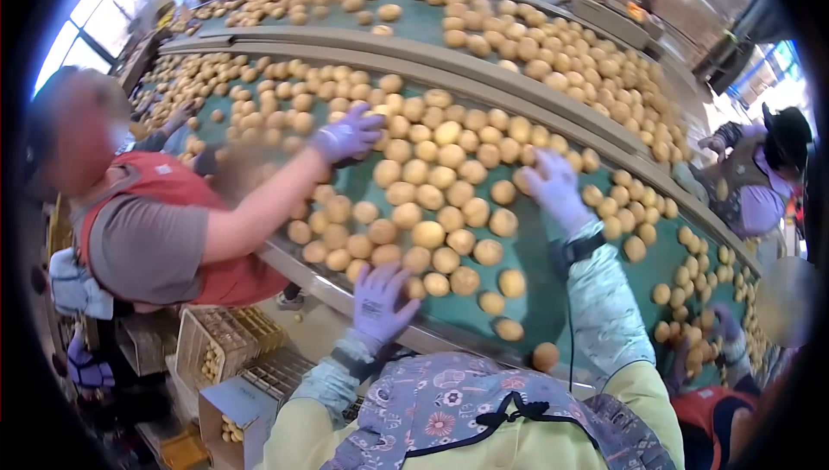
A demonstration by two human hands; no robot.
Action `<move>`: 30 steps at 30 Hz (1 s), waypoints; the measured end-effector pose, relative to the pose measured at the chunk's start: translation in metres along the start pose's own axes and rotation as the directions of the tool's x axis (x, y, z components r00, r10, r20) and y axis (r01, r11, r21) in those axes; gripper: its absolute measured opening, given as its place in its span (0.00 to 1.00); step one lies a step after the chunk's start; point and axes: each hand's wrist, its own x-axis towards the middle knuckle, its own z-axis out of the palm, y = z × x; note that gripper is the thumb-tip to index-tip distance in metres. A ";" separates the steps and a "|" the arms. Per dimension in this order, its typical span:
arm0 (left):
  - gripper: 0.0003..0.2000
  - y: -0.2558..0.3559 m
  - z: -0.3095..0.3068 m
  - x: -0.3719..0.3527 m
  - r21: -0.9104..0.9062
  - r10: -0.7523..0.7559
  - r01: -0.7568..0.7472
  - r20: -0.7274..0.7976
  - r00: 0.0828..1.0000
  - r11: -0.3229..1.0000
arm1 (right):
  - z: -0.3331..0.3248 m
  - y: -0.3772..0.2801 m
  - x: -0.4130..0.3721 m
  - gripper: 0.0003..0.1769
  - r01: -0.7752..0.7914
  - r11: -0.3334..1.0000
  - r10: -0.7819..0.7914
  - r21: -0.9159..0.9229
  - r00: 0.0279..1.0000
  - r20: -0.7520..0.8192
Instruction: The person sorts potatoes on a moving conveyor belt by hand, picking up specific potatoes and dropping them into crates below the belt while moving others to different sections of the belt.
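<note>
Many round yellow-brown potatoes [428, 234] lie on a green conveyor belt [540, 297] in front of me. My left hand [381, 304], in a purple glove, rests at the near edge of the belt with its fingers spread, touching the closest potatoes. Farther out on the right, my right hand [554, 187], gloved the same way, reaches over the belt with its fingers apart beside a few potatoes. Neither palm shows anything held in it.
A co-worker in a red apron [164, 185] reaches over the belt on the left, a gloved hand [348, 134] near mine. Other people work at the right. Behind a metal divider [414, 68] runs a second belt. Crates [216, 340] stand below left.
</note>
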 end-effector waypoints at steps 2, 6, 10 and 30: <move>0.37 -0.011 -0.009 0.005 -0.034 0.002 -0.002 0.007 1.000 0.999 | 0.034 0.024 0.031 0.46 -0.097 0.973 0.083 -0.211 0.994 -0.073; 0.42 -0.007 -0.012 0.025 -0.146 0.077 -0.077 -0.008 0.997 0.986 | 0.082 -0.015 -0.022 0.50 0.125 0.874 -0.160 -0.469 0.986 -0.036; 0.33 0.002 0.022 0.050 -0.166 0.510 -0.482 0.261 0.820 0.860 | 0.110 -0.063 -0.095 0.43 0.308 0.950 -0.311 -0.039 0.946 -0.090; 0.35 -0.196 -0.093 0.056 0.021 0.171 -0.171 -0.014 0.985 0.985 | 0.190 -0.107 -0.142 0.56 -0.117 0.608 0.390 0.785 0.906 -0.167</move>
